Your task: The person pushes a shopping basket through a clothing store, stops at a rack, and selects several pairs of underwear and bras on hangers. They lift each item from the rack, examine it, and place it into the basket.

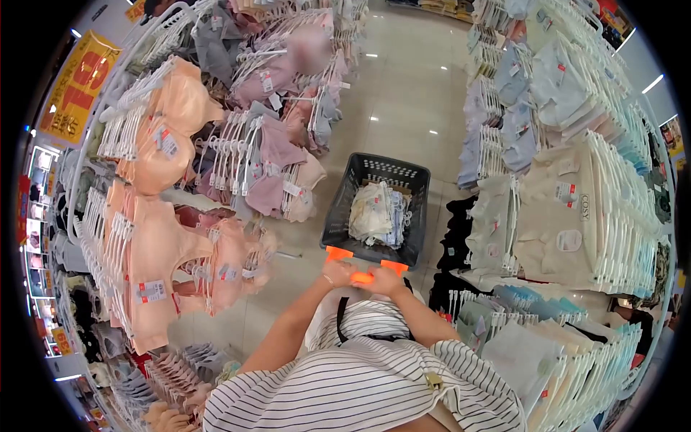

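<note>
A dark grey shopping basket (335, 216) with perforated walls stands in front of me on the aisle floor. Its orange handle (363, 278) points toward my body. Both hands are wrapped round that handle: my left hand (337, 273) on its left part, my right hand (386, 281) on its right part. Inside the basket lies a pile of folded pale garments (374, 214), cream and light blue, some with white hangers. A bit of brown cardboard shows behind the pile.
Racks of peach bras (155, 245) and mauve bras (270, 151) on white hangers line my left. To the right hang beige packs (558, 209) and pale blue garments (518, 129). A shiny tiled floor (410, 79) runs ahead between them. A yellow price sign (79, 86) hangs upper left.
</note>
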Demonstrator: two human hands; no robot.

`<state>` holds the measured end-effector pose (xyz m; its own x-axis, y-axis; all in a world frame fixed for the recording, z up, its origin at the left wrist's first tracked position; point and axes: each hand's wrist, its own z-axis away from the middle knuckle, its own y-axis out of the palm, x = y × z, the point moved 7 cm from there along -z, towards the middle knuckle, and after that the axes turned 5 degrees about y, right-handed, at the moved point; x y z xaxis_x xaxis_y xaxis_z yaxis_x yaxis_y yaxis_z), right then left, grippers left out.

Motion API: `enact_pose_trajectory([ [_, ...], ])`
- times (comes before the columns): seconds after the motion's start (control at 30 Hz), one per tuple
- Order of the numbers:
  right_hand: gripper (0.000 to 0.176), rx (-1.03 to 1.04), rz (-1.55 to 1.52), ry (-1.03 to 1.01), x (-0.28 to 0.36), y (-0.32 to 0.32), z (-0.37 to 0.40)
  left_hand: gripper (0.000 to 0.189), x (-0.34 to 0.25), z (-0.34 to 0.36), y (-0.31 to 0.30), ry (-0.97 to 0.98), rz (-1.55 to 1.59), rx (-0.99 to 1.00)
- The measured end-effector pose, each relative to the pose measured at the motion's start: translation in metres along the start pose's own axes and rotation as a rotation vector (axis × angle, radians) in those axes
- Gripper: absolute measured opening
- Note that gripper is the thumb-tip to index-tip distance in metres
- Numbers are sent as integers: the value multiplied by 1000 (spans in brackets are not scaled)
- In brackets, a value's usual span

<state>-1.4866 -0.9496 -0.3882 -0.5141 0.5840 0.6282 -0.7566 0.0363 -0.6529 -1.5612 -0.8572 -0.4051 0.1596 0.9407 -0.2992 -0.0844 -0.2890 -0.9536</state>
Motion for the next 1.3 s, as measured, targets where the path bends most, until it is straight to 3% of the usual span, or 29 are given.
enact_pose_trajectory([
  [0.17, 60, -25, -40, -2, -4, -20, -21, 31, 19, -20, -2, 14, -38, -95],
  [0.5, 58, -110, -11, -50, -20, -51, -62, 33, 46, -65, -15, 54, -11, -49],
  [0.9, 63, -6, 30, 57, -38, -101, -124, 30, 93, -130, -42, 80, 0, -117],
  [1.1, 58, -136, -10, -27, -34, -134, -147, 30, 115, -157, -41, 67, 50, -135],
  [1.3, 59, -35, 14, 76, -37, -157, -166, 26, 130, -181, -46, 72, 66, -133],
])
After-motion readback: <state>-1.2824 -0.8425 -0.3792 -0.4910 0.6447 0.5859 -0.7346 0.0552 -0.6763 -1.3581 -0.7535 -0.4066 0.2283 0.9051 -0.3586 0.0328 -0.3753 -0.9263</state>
